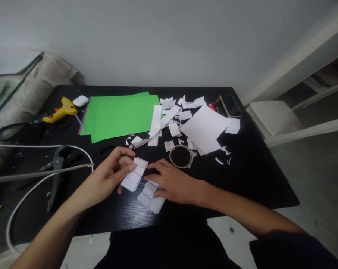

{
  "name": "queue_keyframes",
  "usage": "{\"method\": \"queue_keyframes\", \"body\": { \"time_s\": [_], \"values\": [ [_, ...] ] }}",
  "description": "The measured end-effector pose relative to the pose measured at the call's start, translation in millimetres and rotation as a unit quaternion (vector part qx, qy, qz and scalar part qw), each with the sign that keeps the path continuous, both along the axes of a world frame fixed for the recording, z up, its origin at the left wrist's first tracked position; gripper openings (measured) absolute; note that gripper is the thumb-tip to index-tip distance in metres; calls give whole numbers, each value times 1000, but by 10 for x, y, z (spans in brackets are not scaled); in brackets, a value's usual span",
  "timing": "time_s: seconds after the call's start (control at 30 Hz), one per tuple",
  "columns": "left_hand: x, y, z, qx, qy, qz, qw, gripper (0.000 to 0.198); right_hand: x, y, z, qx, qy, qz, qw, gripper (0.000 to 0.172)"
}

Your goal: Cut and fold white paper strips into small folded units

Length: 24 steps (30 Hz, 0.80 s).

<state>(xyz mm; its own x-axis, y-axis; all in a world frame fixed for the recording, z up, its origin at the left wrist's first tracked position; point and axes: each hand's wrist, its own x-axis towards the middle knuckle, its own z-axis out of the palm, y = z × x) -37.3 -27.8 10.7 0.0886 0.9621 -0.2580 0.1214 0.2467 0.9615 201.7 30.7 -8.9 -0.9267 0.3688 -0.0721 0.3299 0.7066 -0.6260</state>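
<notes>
My left hand [115,170] pinches a small white paper piece [134,175] with crease lines across it, thumb on top, tilted just above the table. Close by on the right, my right hand [173,182] has its thumb and fingers closed around more small white folded paper pieces [152,198], which overlap one another low over the table. Its fingertips are near the right edge of the left hand's piece; whether they touch it I cannot tell. Scissors [139,144] lie behind the hands, partly under paper strips. A ring-shaped frame [181,157] rests to their right.
Green sheets [121,116] lie at the back of the black table [241,179]. Paper scraps [182,114], a larger white sheet [205,127] and a phone [230,105] are on the right. At left are a yellow glue gun [61,112], pliers [57,168] and a white cable [20,209].
</notes>
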Motion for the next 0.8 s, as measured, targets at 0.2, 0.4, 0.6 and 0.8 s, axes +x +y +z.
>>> {"method": "queue_keyframes", "body": {
  "time_s": [0.2, 0.4, 0.6, 0.8],
  "values": [
    [8, -62, 5, 17, 1, 79, 997, 26, -30, -5, 48, -100, -7, -55, 993, 34],
    [145, -1, 37, 93, -26, 165, 982, 19, 53, 158, -24, -300, 173, -278, 896, 48],
    [524, -73, -40, 84, -34, 190, 978, 18, 36, 209, -105, -381, 318, -363, 789, 49],
    [680, -76, -159, 106, 20, 179, 978, 14, 11, 190, -42, -398, 325, -371, 774, 40]
  ]
}}
